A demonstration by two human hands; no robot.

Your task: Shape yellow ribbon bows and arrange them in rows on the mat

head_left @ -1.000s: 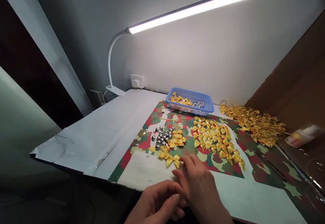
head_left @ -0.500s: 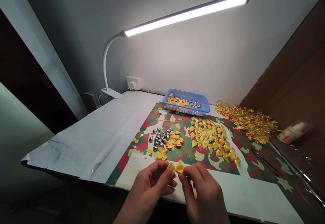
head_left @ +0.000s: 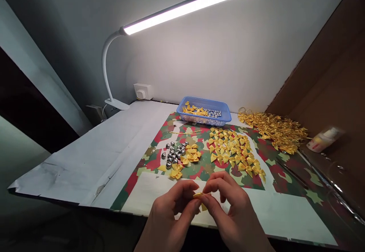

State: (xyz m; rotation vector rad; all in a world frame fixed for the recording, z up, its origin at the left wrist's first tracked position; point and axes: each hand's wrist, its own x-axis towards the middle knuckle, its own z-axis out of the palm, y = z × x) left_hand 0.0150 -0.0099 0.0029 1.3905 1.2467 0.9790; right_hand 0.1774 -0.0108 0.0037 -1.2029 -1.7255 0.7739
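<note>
Near the table's front edge, my left hand (head_left: 178,206) and my right hand (head_left: 228,202) meet with their fingertips pinched on one yellow ribbon bow (head_left: 204,207). Most of that bow is hidden behind my thumbs and fingers. Just beyond my left hand lies a small heap of silver bells (head_left: 173,154), with a few loose yellow bows (head_left: 191,155) against it. Rows of yellow ribbon bows (head_left: 232,148) spread over the camouflage-patterned sheet (head_left: 203,170) beyond my right hand.
A blue basket (head_left: 203,121) with bows and bells stands by the wall. To its right is a pile of gold ties (head_left: 278,130), then a white bottle (head_left: 323,139) and tweezers (head_left: 292,173). A clamp lamp (head_left: 105,69) arches over the table from the left.
My fingers have turned the bow and closed in over it, so less of it shows. The right hand has come nearer the left. The whole view has shifted slightly.
</note>
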